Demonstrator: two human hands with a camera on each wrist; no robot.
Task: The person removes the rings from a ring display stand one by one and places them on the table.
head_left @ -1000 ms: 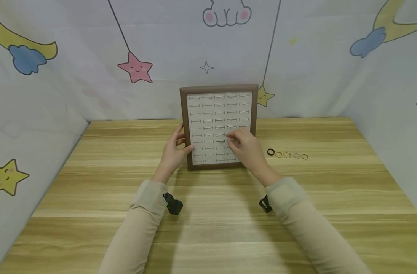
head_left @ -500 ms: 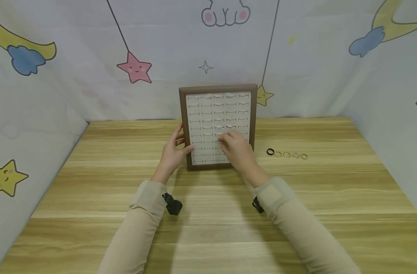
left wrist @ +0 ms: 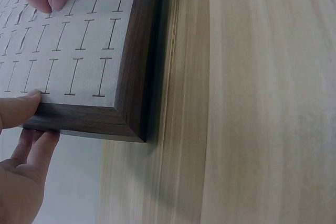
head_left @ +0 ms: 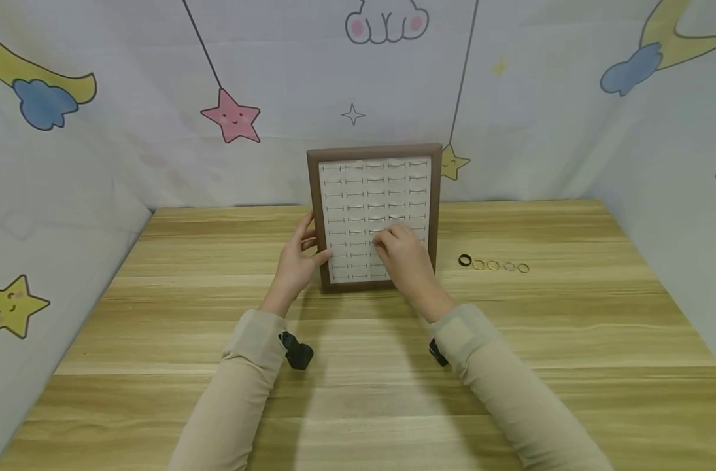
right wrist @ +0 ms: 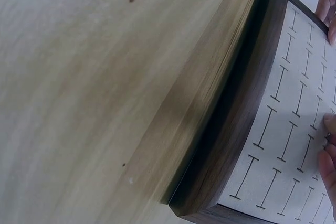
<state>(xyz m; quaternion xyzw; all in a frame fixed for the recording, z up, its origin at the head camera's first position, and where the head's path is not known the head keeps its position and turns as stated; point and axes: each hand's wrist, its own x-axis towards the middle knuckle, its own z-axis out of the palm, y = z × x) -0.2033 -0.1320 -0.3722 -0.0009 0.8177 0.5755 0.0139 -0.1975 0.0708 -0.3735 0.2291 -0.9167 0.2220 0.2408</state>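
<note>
A ring display board (head_left: 375, 154) with a brown frame and a white slotted panel stands propped up on the table. My left hand (head_left: 295, 267) grips its left edge, thumb on the front and fingers behind, as the left wrist view also shows. Thumb and fingertips of my right hand (head_left: 406, 258) are pinched together at a slot in the panel's lower middle, where a ring showed earlier; the fingers now hide it. In the right wrist view, the fingertips (right wrist: 327, 167) lie right at the panel surface.
To the right of the board, a black ring (head_left: 465, 265) and several gold and silver-toned rings lie in a row on the wood-grain table (head_left: 358, 405). A white curtain (head_left: 293, 78) printed with stars and moons hangs behind.
My right hand has moved left across the panel, and its parted fingers have closed together over the slot with the ring. My left hand has kept its hold on the board.
</note>
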